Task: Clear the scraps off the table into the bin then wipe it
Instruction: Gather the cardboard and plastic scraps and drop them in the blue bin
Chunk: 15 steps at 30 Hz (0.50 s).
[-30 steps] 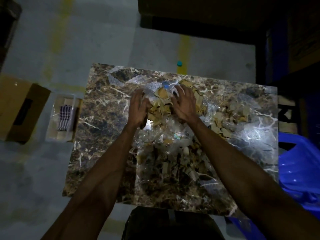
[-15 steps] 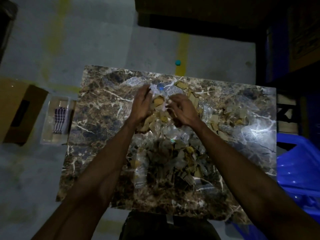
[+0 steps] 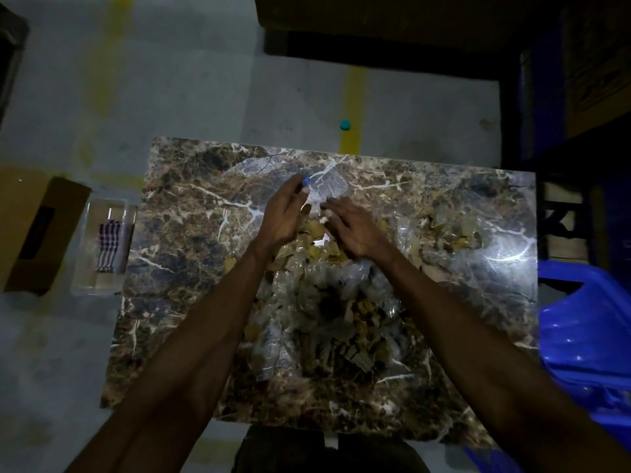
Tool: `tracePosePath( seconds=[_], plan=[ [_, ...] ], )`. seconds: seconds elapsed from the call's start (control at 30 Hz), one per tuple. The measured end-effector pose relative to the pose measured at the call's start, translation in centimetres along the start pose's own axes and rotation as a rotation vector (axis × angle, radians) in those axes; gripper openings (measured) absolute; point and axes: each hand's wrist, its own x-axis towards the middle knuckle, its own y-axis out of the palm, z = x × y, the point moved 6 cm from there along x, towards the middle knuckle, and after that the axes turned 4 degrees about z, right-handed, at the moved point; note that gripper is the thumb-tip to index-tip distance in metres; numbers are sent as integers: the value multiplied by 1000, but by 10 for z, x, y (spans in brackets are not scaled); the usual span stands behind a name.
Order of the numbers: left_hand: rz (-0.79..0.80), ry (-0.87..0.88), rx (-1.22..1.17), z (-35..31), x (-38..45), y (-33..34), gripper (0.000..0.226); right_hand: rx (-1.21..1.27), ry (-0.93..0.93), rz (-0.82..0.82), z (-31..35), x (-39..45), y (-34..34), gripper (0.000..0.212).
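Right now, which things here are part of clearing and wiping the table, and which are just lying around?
Part of the job:
- scraps piled on the marble table
- blue bin at its right edge
- left hand and right hand gathering scraps
- striped cloth in the clear tray, probably for wiping

Lying about:
- cardboard box
- teal cap on the floor

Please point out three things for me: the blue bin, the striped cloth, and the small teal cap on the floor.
blue bin [image 3: 587, 339]: head view, on its blue liner.
striped cloth [image 3: 109, 247]: head view, middle of the folded fabric.
teal cap [image 3: 345, 124]: head view, its top.
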Motion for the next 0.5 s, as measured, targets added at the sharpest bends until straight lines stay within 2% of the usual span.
tracePosePath(
  seconds=[0.07,0.13,0.2,0.27,0.33,0.4,0.5],
  plan=[
    [80,43,124,-6,10,9,49,60,10,-110,-5,-1,-20,54],
    [170,67,312,-3,16,17,53,46,121,-209,-22,2,-38,62],
    [248,82,436,-1,14,29,54,-9,239,-187,-40,0,-42,75],
    [292,124,504,-3,4,40,52,-76,249,-83,-48,-6,-27,80],
    [317,136,422,-5,-6,45,46,-82,177,27,-47,-15,-6,77],
    [315,94,275,-5,-13,45,43,38,109,73,-41,-27,2,73],
    [249,109,262,-18,-16,40,43,143,89,-93,-43,-44,-24,70]
  ],
)
